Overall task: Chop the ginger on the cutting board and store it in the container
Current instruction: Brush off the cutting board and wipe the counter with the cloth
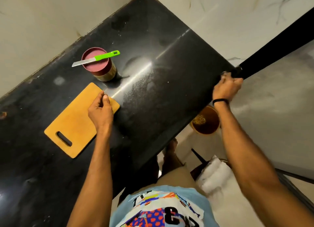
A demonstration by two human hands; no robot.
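Fingers curled on left hand (100, 111) and right hand (227, 89); can't tell what they hold. Pin tan wooden cutting board (74, 121) flat, then lift green-handled knife (102, 57) off maroon-lidded container (99, 69) behind board, by the handle.

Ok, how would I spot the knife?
Look at the black counter, near its wall edge, just beyond the wooden cutting board. A round container with a dark red lid stands there, and the knife lies across that lid. It's the only thing with a bright green handle.
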